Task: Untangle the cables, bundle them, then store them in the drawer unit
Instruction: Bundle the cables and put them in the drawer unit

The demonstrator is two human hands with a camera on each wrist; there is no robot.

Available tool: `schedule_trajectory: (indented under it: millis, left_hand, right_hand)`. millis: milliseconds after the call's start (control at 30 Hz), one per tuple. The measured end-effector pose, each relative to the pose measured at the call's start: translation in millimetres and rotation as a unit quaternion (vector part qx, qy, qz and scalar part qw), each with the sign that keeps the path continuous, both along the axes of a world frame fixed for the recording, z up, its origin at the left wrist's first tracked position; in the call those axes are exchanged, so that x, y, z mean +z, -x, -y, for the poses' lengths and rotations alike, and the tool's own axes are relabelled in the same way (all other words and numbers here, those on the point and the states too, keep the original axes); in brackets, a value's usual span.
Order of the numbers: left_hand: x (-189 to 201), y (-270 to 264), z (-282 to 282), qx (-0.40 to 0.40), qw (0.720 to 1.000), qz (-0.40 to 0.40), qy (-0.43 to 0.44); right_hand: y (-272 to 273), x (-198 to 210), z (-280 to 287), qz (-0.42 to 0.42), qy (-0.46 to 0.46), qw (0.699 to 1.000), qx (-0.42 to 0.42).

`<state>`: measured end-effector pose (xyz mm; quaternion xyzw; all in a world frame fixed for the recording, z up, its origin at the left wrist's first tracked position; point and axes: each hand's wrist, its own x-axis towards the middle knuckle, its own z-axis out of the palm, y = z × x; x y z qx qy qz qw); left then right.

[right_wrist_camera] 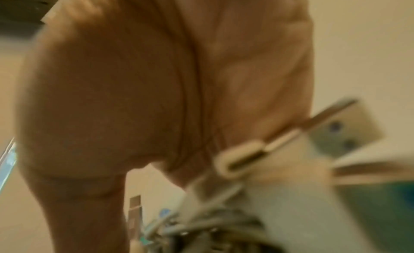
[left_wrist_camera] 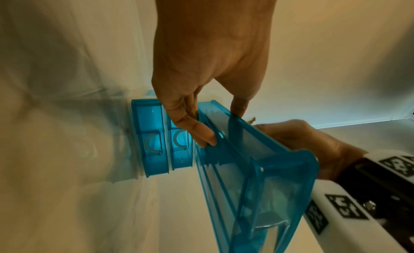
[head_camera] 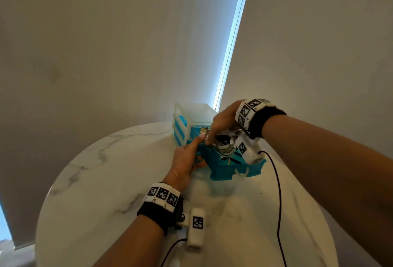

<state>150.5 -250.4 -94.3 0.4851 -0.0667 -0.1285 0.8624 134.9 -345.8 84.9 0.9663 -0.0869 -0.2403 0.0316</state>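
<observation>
The blue top drawer (head_camera: 225,169) is pulled out of the white-framed drawer unit (head_camera: 192,115) at the back of the table. A bundle of grey and white cables (head_camera: 223,146) lies in it. My left hand (head_camera: 191,152) grips the drawer's left side wall. In the left wrist view its fingers (left_wrist_camera: 197,131) curl under the drawer (left_wrist_camera: 257,168), with the thumb over the rim. My right hand (head_camera: 214,132) reaches down from above, fingers curled on the cable bundle (right_wrist_camera: 212,228). White connectors (right_wrist_camera: 241,157) stick out beside its blurred palm (right_wrist_camera: 156,97).
Two lower blue drawers (left_wrist_camera: 152,141) are pushed in. The unit stands on a round white marble table (head_camera: 106,181), against a wall and a window blind. A black camera wire (head_camera: 278,192) trails over the table's right side.
</observation>
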Motion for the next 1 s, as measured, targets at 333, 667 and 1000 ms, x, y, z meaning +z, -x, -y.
schedule_trajectory:
  millis: [333, 667, 1000]
  left_hand:
    - [3, 6, 1, -0.007, 1.0, -0.008, 0.017]
    - [3, 6, 2, -0.039, 0.999, 0.018, -0.005]
    - [18, 8, 10, -0.063, 0.997, -0.004, -0.047]
  right_hand:
    - [13, -38, 16, 0.096, 0.203, 0.967, 0.117]
    - [13, -6, 34, 0.02, -0.239, 0.959, -0.149]
    - [9, -19, 58, 0.125, -0.268, 0.942, -0.156]
